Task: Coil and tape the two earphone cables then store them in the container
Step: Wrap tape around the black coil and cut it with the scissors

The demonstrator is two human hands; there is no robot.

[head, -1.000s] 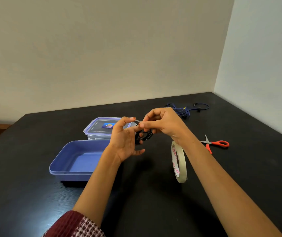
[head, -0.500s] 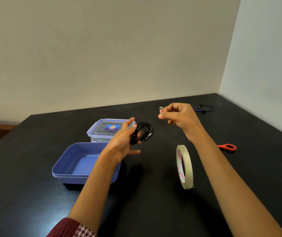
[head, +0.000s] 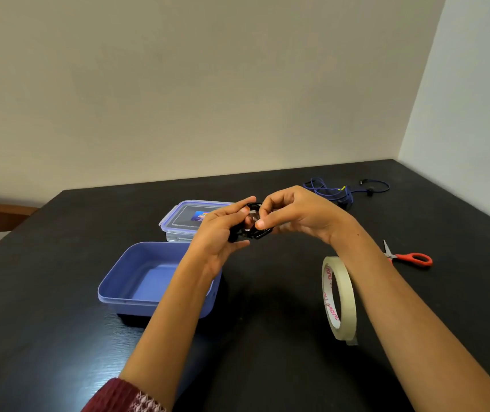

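the left grip and right grip meet above the dark surface, both pinching a black earphone cable wound in a coil. an open blue container sits at left, its lid just behind. a tape roll stands on edge beside the right forearm. scissors and a loose blue earphone cable lie farther right.

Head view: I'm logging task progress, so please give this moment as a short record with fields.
left hand: grips coiled black earphone cable
right hand: pinches the same coil
blue earphone cable: loose, far on black table
blue plastic container: open, at left
cream tape roll: standing on edge
red-handled scissors: lying at right
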